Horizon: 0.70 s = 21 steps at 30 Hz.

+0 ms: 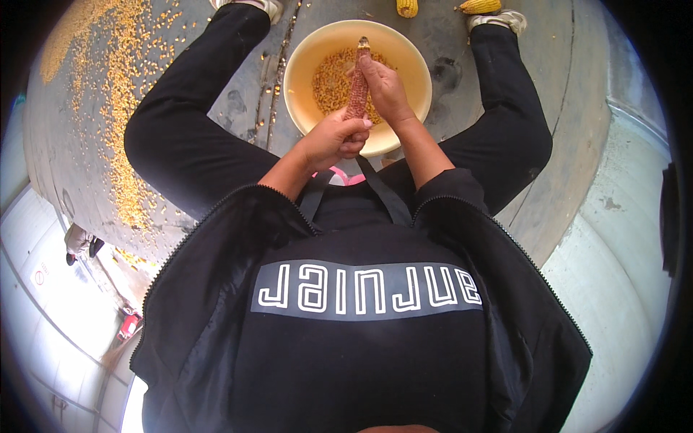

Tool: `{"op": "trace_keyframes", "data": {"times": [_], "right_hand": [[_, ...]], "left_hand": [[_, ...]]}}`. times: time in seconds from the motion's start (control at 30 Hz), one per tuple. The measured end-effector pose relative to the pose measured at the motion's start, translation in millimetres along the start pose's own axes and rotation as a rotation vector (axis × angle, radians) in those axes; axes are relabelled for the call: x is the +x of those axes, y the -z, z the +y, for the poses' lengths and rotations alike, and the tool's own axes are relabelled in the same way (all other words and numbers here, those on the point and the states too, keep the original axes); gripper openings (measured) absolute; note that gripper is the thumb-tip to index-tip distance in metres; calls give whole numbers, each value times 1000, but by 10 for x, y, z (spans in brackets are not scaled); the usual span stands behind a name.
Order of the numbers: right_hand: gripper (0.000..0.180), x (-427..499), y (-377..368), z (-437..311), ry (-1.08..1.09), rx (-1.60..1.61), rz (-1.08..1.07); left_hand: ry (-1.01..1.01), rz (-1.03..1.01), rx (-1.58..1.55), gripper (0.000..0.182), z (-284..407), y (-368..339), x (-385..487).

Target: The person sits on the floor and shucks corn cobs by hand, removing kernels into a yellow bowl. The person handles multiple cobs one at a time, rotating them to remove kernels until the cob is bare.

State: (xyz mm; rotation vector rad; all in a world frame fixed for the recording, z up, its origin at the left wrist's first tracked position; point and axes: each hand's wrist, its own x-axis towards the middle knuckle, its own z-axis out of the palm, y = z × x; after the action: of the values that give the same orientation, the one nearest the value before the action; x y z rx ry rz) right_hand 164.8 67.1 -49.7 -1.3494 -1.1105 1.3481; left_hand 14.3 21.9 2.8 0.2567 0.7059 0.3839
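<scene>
A reddish corn cob [357, 96], its sides looking bare of kernels, is held slanting above a cream plastic bowl [299, 70]. My left hand [337, 139] is wrapped around the cob's near end, over the bowl's near rim. Higher up, my right hand [386, 91] grips the cob from the right, with the thumb lying along it. Its other fingers are partly hidden behind the cob. Loose yellow corn kernels [331, 81] cover the bottom of the bowl. The bowl rests on the grey floor between my spread legs.
Two yellow ears of corn, one at the top edge [407, 7] and another [481, 6] by my right shoe [499, 21], lie beyond the bowl. Scattered kernels [123, 124] spread over the floor [233, 108] at left. A person's legs [80, 241] show at the far left.
</scene>
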Motion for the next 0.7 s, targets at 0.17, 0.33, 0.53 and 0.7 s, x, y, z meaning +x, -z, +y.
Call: {"op": "trace_keyframes", "data": {"times": [0.17,0.33,0.53,0.7], "right_hand": [[45,30,46,-65,79,-302,150],[42,67,141,-102,48,-494,137],[38,111,140,46,80,-39,70],[36,154,185,258,-157,-6,22]], "left_hand": [[-224,269,628,21,-127,87,85],[-503,460,1202,31,-216,159,112],[-101,185,523,21,-69,43,-7],[-47,107,125,18,234,-140,-231]]}}
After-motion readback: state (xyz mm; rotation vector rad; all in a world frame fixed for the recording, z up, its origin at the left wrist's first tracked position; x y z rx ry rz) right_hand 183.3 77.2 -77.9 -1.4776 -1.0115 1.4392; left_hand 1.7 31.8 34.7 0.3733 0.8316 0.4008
